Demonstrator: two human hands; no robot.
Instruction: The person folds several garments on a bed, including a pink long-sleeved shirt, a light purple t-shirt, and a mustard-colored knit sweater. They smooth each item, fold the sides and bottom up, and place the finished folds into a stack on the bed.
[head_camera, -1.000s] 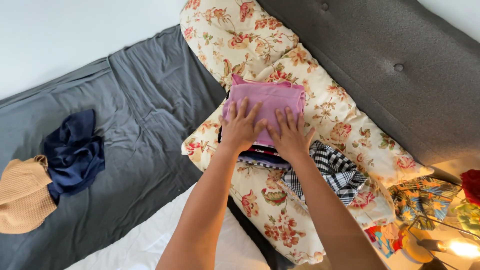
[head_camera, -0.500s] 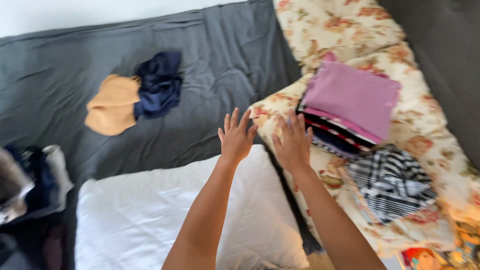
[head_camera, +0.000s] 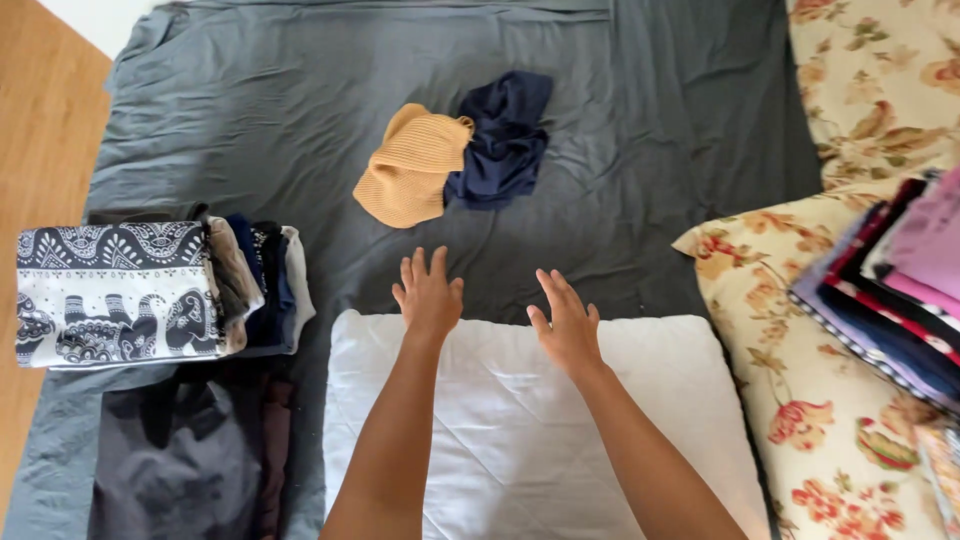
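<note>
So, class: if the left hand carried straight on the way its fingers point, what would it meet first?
Probably the crumpled tan knit garment. The left hand is open, fingers pointing up the grey sheet, with only bare sheet between; its height above the bed is unclear.

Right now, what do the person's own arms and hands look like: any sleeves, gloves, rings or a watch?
Both arms are bare up to the bottom edge of the picture; no sleeves show. The left hand and right hand wear no gloves, and no rings, watch or bracelet can be seen on the fingers or wrists. Nails look short and unpainted, though they are small in this view.
</note>
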